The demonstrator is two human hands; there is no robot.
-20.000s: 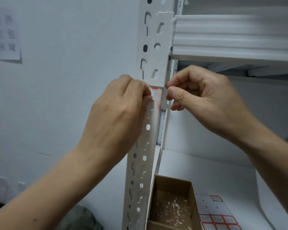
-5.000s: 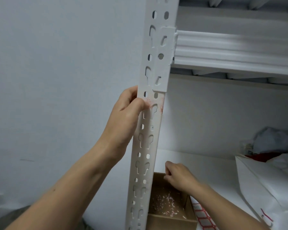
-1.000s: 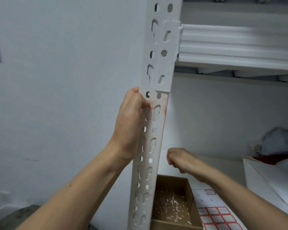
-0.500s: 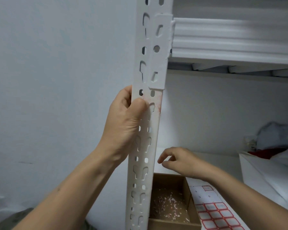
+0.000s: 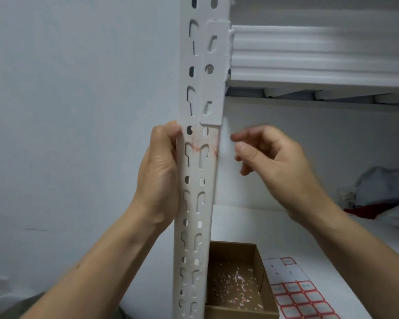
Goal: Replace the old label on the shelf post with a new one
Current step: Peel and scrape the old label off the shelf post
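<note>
The white perforated shelf post (image 5: 197, 203) stands upright in the middle of the view. Just below the beam bracket it bears faint red label residue (image 5: 200, 146); no whole label is on it. My left hand (image 5: 159, 171) is wrapped around the post's left edge beside the residue. My right hand (image 5: 270, 157) hovers just right of the post at the same height. It is motion-blurred, with thumb and fingers apart and nothing visible between them. A sheet of red-bordered new labels (image 5: 302, 300) lies on the lower shelf at the bottom right.
A brown cardboard box (image 5: 230, 244) holding several paper scraps sits on the lower shelf (image 5: 263, 226) against the post's foot. The white shelf beam (image 5: 320, 54) runs overhead to the right. White bags and something red (image 5: 382, 187) lie at the far right. A plain wall fills the left.
My right hand has risen from above the cardboard box to beside the residue on the post. My left hand keeps its grip on the post.
</note>
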